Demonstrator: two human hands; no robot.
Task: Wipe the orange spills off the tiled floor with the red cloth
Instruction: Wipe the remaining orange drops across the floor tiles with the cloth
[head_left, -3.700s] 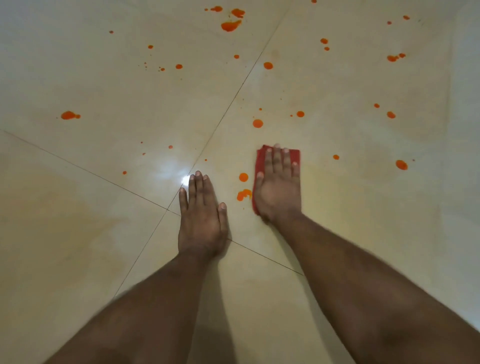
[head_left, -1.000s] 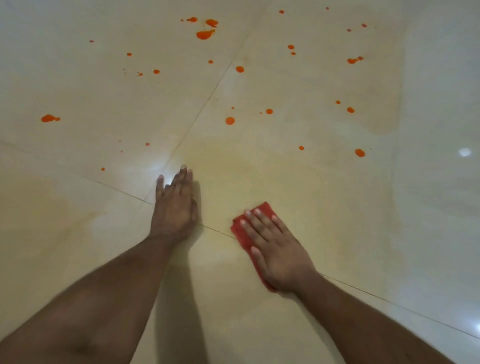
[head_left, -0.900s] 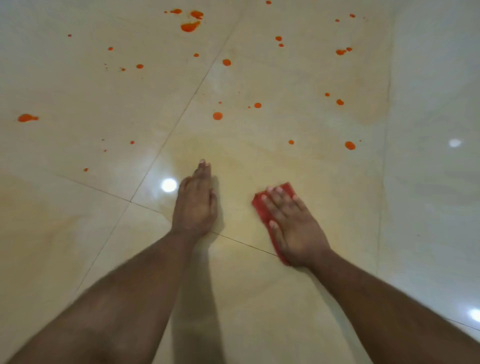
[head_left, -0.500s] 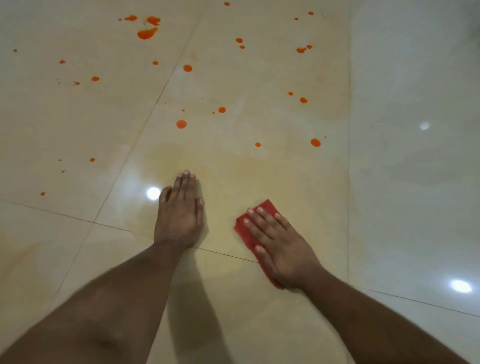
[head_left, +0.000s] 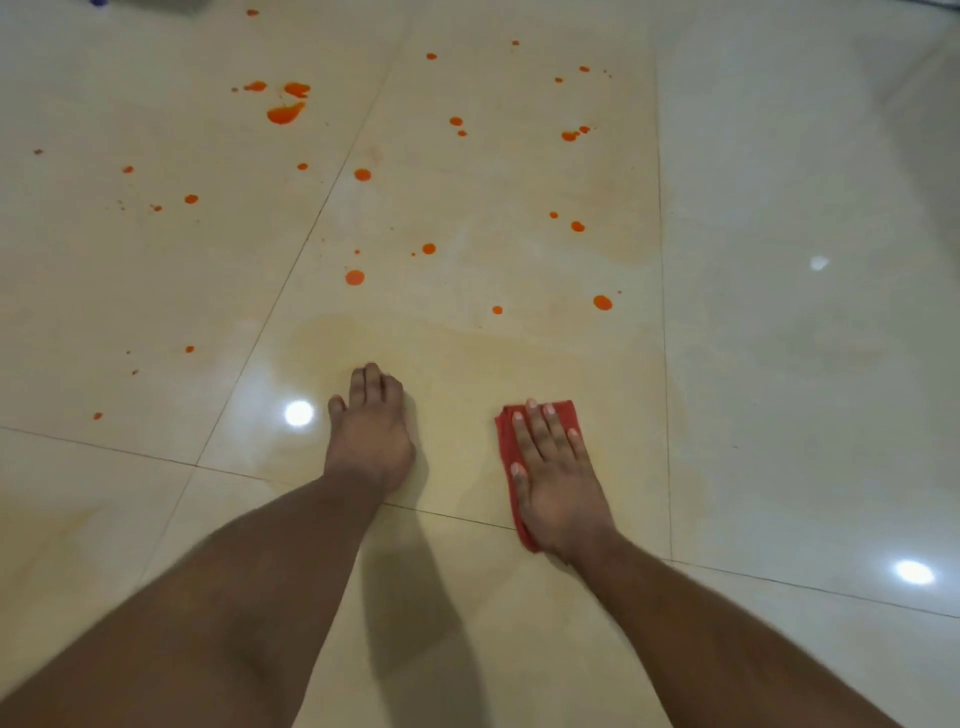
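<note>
- The right hand (head_left: 553, 475) lies flat, fingers straight and spread, pressing the small folded red cloth (head_left: 506, 447) to the glossy cream tiled floor (head_left: 779, 364). The cloth shows past the fingertips and along the thumb side, and its long axis runs with the hand, pointing away from the person.
- The left hand (head_left: 370, 434) rests on the same tile just left of the cloth, apart from it. Its fingers are straight and together and it holds nothing. It looks to be a prop for the body.
- The floor around both hands carries only a faint yellowish smear with no drops in it, so the near patch seems done.
- The nearest round orange drops lie ahead of the cloth: a small one (head_left: 497, 310) almost straight beyond the fingertips, a larger one (head_left: 602, 302) ahead and slightly right, and another (head_left: 355, 277) ahead of the left hand.
- The right hand is the nearer one to the first two, and a push along the cloth's own axis should reach them.
- Farther out the orange spills thicken, with a big irregular splash (head_left: 284, 113) far left, well apart from the cloth. Most of the task remains.
</note>
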